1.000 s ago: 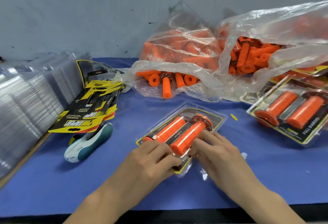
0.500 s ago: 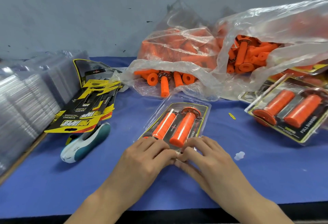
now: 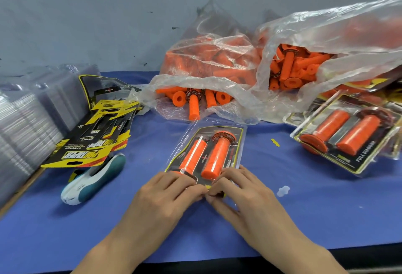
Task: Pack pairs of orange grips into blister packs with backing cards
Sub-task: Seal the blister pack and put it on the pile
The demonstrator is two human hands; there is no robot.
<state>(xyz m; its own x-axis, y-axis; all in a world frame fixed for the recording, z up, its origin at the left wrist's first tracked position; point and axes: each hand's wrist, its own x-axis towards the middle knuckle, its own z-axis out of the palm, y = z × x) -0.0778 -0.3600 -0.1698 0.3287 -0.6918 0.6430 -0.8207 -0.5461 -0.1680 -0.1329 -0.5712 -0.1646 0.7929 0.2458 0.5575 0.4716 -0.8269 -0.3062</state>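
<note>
At the centre of the blue table (image 3: 315,213) a blister pack (image 3: 206,154) lies flat, its long axis running from about 7 o'clock near the person to 1 o'clock at the far end. Two orange grips (image 3: 217,156) sit side by side inside it along that same line, the right one's flange at the far end and the left one's flange at the near end. Both hands are on the pack's near edge at 6 o'clock: the left hand (image 3: 165,197) and the right hand (image 3: 248,195) have their fingers curled, pinching that edge, with fingertips almost meeting in the middle. Out at 12 to 1 o'clock, clear plastic bags (image 3: 217,56) hold loose grips. A finished pack (image 3: 348,139) lies at 3 o'clock. At 9 o'clock a fan of yellow-and-black backing cards (image 3: 91,143) overlaps a white-and-teal tool (image 3: 95,176), and beyond them stands a stack of empty clear blisters (image 3: 26,126).
</note>
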